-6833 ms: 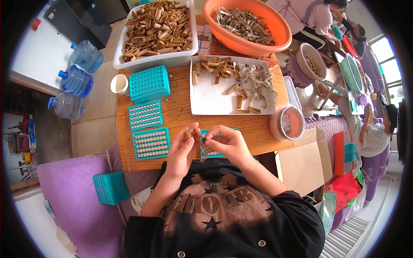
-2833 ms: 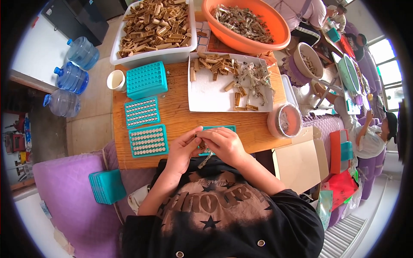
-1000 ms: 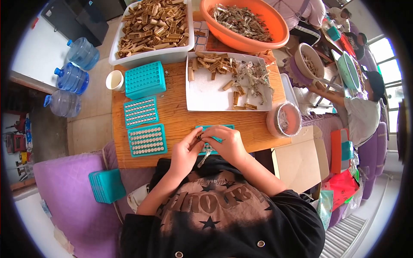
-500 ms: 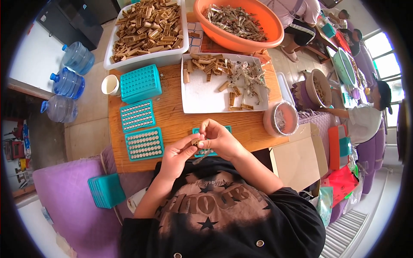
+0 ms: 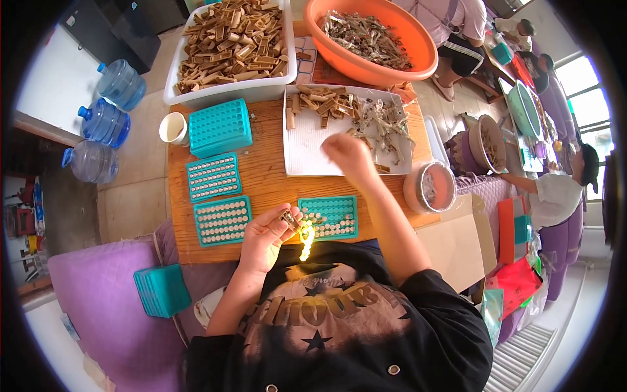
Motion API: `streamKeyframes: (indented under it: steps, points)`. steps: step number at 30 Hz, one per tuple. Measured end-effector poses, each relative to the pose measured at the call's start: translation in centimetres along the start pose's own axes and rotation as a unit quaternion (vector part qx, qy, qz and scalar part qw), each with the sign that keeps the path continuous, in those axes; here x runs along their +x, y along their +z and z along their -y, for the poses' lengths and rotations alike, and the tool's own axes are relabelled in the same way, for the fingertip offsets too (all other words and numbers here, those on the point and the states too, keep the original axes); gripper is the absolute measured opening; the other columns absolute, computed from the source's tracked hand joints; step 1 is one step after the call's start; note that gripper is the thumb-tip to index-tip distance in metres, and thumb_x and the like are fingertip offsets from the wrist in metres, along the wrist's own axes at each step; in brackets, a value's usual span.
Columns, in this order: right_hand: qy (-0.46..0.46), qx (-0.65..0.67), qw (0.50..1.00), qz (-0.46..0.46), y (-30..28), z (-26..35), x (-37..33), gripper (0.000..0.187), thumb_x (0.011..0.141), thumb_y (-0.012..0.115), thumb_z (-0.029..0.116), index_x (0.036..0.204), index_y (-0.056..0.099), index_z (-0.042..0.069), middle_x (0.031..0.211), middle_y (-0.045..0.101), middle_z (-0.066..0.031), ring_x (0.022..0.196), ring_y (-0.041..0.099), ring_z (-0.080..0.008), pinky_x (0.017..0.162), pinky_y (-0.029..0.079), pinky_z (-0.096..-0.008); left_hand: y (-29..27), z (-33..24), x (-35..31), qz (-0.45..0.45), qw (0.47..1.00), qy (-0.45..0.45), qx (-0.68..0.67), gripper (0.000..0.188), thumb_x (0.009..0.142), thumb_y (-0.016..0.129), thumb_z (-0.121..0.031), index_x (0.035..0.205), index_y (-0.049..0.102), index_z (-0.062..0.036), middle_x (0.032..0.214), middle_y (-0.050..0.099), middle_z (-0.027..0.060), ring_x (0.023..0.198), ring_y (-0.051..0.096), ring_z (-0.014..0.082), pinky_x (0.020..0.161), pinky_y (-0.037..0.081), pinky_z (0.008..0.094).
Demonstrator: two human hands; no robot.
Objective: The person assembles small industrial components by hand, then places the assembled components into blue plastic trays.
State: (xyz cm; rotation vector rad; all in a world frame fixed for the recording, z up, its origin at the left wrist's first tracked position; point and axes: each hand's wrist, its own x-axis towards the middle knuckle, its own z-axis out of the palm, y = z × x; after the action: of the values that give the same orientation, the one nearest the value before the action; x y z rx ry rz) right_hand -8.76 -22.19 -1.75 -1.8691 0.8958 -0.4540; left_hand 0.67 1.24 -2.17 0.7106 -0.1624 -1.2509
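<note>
My left hand (image 5: 262, 240) is closed on a small brown casing (image 5: 287, 218), held above the table's near edge. From the casing hangs a short string of lights (image 5: 306, 243), glowing yellow. Over a shallow white tray (image 5: 305, 151) reaches my right hand (image 5: 349, 155), its fingers smeared by motion. That tray holds loose brown casings (image 5: 320, 101) and a tangle of thin clear-and-silver wires (image 5: 382, 124). Close to my left hand lies a teal tray (image 5: 339, 208) with round silver button cells (image 5: 339, 228) in part of its pockets.
On the left are two filled teal trays (image 5: 213, 176) and a stacked teal block (image 5: 221, 124) by a white cup (image 5: 173, 128). Behind stand a white bin (image 5: 228, 89) of casings and an orange basin (image 5: 418, 73). A round tub (image 5: 416, 189) stands right. Other people sit beyond.
My right hand has left the casing and moved up and away to the white tray. The light string now glows. My left hand keeps the casing, and the teal tray is uncovered.
</note>
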Motion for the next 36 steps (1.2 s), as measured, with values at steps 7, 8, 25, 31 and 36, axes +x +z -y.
streamKeyframes:
  steps: [7, 8, 25, 31, 36]
  points:
    - [-0.147, -0.252, 0.933, -0.212, -2.8, -2.4, 6.4, 0.027, 0.074, 0.066, 0.008, 0.101, 0.062, 0.008, 0.095, 0.056, -0.0115, 0.089, 0.055, -0.0269, 0.081, 0.046, -0.0354, -0.5, -0.5, -0.3, 0.025, 1.000, 0.015, -0.005, 0.031, 0.085, 0.058, 0.001, 0.116, 0.057, -0.0005, 0.112, 0.061, 0.0159, 0.105, 0.060, 0.0264, 0.093, 0.049, 0.0402]
    - [-0.140, -0.304, 0.922, -0.196, -2.9, -2.6, 6.8, 0.028, 0.074, 0.067, 0.010, 0.101, 0.062, 0.008, 0.097, 0.056, -0.0114, 0.091, 0.054, -0.0279, 0.083, 0.045, -0.0364, -0.7, -0.5, -0.4, 0.032, 0.999, 0.018, 0.001, 0.032, 0.085, 0.058, 0.002, 0.116, 0.056, -0.0001, 0.112, 0.061, 0.0164, 0.105, 0.060, 0.0265, 0.092, 0.050, 0.0399]
    - [-0.053, 0.388, 0.915, 0.098, 1.1, 4.4, -5.9, 0.022, 0.084, 0.062, 0.004, 0.104, 0.052, 0.000, 0.097, 0.055, -0.0036, 0.087, 0.054, -0.0094, 0.076, 0.044, -0.0234, 0.8, -0.1, 1.6, 0.003, 0.999, 0.009, -0.048, 0.034, 0.089, 0.055, -0.005, 0.122, 0.049, 0.0015, 0.116, 0.058, 0.0146, 0.109, 0.057, 0.0261, 0.095, 0.047, 0.0396]
    - [-0.058, 0.325, 0.939, 0.098, 2.0, 2.8, -8.3, 0.028, 0.082, 0.065, 0.002, 0.106, 0.053, -0.003, 0.098, 0.059, -0.0056, 0.094, 0.057, -0.0136, 0.085, 0.046, -0.0280, 2.2, -0.3, 1.7, -0.014, 0.999, 0.008, -0.043, 0.034, 0.089, 0.055, -0.004, 0.122, 0.049, 0.0009, 0.114, 0.059, 0.0124, 0.104, 0.059, 0.0211, 0.091, 0.050, 0.0351]
    - [0.007, 0.279, 0.953, 0.120, 1.7, 3.1, -8.7, 0.028, 0.081, 0.066, 0.002, 0.106, 0.055, -0.005, 0.099, 0.062, -0.0067, 0.092, 0.059, -0.0132, 0.084, 0.048, -0.0278, 2.1, -0.2, 1.5, -0.013, 1.000, 0.016, 0.012, 0.035, 0.086, 0.060, -0.007, 0.120, 0.052, -0.0030, 0.110, 0.060, 0.0098, 0.101, 0.060, 0.0190, 0.086, 0.052, 0.0312]
